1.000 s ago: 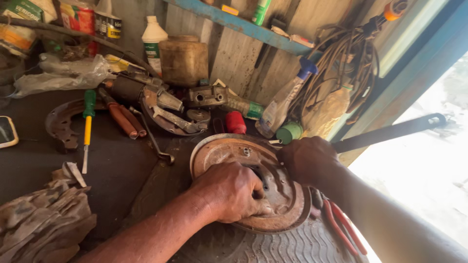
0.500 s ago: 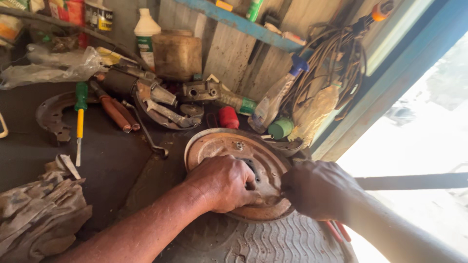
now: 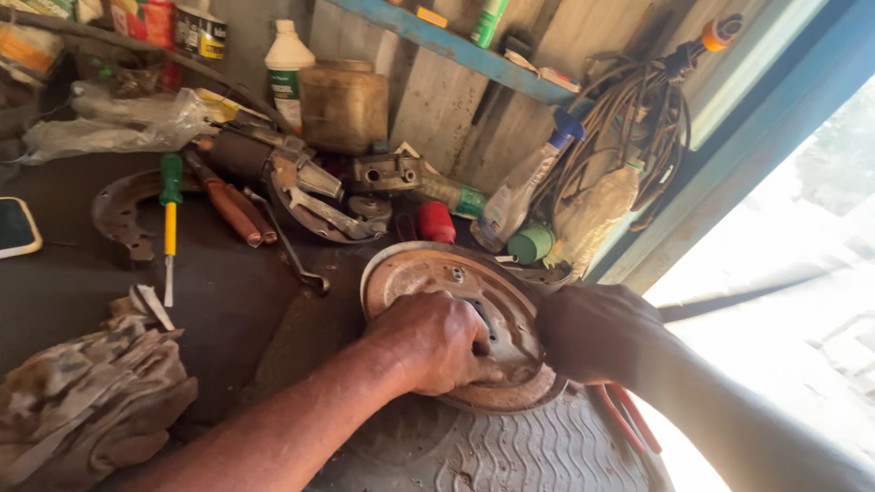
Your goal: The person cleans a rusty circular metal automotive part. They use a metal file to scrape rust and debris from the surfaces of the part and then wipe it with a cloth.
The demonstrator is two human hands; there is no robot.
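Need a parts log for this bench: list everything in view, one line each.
Round metal plate: 1, rusty brown, bench centre, on a tyre.
Tyre: 1, grey, bottom edge.
Screwdriver: 1, green and yellow, left.
Red-handled tools: 2, red-brown, beside the screwdriver.
White bottle: 1, white with green label, back.
Brown jar: 1, murky brown, back.
Spray bottle: 1, clear with blue top, against the wall.
Rag: 1, dirty grey, lower left.
Pliers: 1, red handles, under the right arm.
Left hand: on the plate.
Right hand: at the plate's right rim.
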